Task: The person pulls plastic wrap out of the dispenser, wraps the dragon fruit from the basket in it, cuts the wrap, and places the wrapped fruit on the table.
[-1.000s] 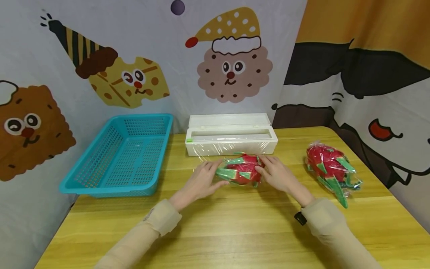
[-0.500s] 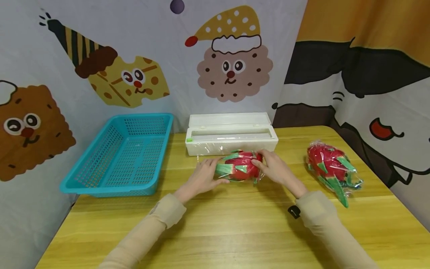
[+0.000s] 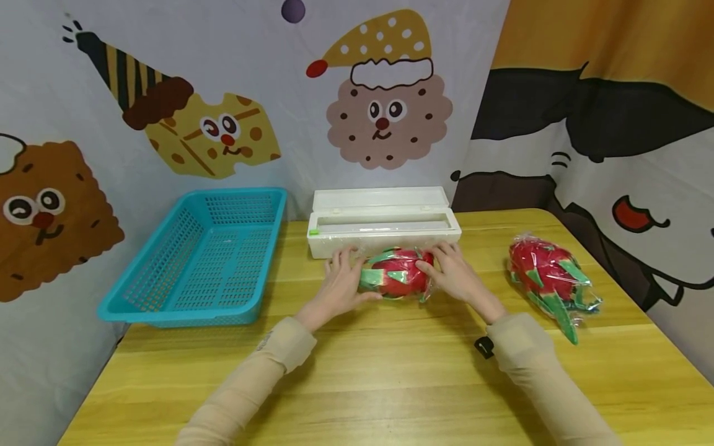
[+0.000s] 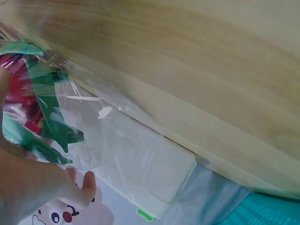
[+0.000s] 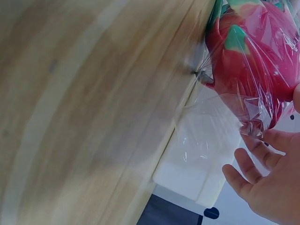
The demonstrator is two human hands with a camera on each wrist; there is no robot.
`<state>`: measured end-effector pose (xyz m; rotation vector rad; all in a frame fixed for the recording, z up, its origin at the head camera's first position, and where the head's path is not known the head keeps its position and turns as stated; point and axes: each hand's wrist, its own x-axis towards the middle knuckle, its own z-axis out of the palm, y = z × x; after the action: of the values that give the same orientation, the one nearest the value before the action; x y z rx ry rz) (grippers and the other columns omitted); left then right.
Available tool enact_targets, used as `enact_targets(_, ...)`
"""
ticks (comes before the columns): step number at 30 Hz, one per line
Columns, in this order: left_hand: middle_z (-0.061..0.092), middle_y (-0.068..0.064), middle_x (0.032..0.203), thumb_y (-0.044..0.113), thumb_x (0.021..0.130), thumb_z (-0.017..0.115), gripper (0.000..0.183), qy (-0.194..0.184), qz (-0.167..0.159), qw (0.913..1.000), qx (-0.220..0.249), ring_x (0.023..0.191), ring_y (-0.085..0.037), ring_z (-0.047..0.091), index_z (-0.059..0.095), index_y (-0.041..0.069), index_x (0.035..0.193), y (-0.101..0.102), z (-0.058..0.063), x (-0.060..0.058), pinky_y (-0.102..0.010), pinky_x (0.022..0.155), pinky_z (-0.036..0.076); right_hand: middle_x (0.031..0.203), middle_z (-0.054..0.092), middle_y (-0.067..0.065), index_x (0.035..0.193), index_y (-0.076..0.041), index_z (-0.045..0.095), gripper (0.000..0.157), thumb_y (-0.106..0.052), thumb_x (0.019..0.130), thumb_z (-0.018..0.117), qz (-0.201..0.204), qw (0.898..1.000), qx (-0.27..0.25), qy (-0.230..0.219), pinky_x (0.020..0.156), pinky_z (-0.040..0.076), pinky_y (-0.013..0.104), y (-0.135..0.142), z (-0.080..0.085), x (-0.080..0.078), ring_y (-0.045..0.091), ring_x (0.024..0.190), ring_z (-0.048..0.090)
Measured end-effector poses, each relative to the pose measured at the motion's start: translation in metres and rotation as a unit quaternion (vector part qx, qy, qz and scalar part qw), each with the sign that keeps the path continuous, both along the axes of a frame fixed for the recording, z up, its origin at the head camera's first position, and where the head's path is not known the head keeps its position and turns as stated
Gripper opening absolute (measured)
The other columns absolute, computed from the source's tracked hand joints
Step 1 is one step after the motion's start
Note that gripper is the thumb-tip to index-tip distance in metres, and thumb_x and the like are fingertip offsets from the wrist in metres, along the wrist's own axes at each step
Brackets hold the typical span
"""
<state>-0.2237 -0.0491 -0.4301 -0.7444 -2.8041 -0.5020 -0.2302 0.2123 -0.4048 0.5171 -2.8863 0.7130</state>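
A red dragon fruit with green leaf tips lies on its side in clear plastic film, in front of a white film dispenser. My right hand grips its right end, thumb on the near side and fingers behind. At the leafy left end is my left hand, thumb along the front and the other fingers loosely spread toward the dispenser. In the left wrist view, loose cling film stretches from the leaves across the dispenser. The right wrist view has gathered film at the fruit's end by the fingertips.
A blue plastic basket stands at the left of the wooden table. On the right lies another dragon fruit wrapped in film. The dispenser's lid is raised. A patterned cloth hangs behind the table.
The dragon fruit has shifted slightly back toward the dispenser and turned a little. My left fingers have spread and moved back, and my right hand has moved slightly left.
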Motion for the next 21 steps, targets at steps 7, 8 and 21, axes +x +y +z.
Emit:
enact_targets(7, 0.048, -0.013, 0.124, 0.057, 0.075, 0.071, 0.082, -0.003, 0.006, 0.9999, 0.007, 0.117, -0.028, 0.044, 0.048, 0.001, 0.132, 0.004, -0.001, -0.003, -0.042, 0.089, 0.039, 0.126, 0.051, 0.016, 0.132, 0.001, 0.053, 0.059, -0.045, 0.096, 0.05, 0.004, 1.0, -0.012, -0.011, 0.094, 0.041, 0.049, 0.001, -0.002, -0.002, 0.03, 0.11, 0.039)
enact_targets(8, 0.049, -0.012, 0.124, 0.056, 0.075, 0.072, 0.082, -0.011, 0.009, 0.9999, 0.009, 0.117, -0.027, 0.046, 0.049, 0.002, 0.131, 0.004, 0.0, -0.004, -0.041, 0.09, 0.04, 0.126, 0.051, 0.016, 0.132, 0.001, 0.052, 0.059, -0.045, 0.096, 0.05, 0.007, 1.0, -0.019, -0.016, 0.093, 0.041, 0.049, 0.002, -0.003, -0.003, 0.03, 0.109, 0.04)
enact_targets(21, 0.041, -0.012, 0.142, 0.064, 0.071, 0.071, 0.088, -0.068, 0.028, 0.9973, -0.005, 0.134, -0.035, 0.026, 0.049, 0.008, 0.136, 0.004, 0.01, -0.011, -0.054, 0.102, 0.03, 0.121, 0.048, 0.02, 0.134, 0.004, 0.047, 0.051, -0.031, 0.098, 0.052, 0.045, 0.985, -0.133, -0.104, 0.092, 0.047, 0.048, 0.014, -0.005, -0.006, 0.036, 0.111, 0.05)
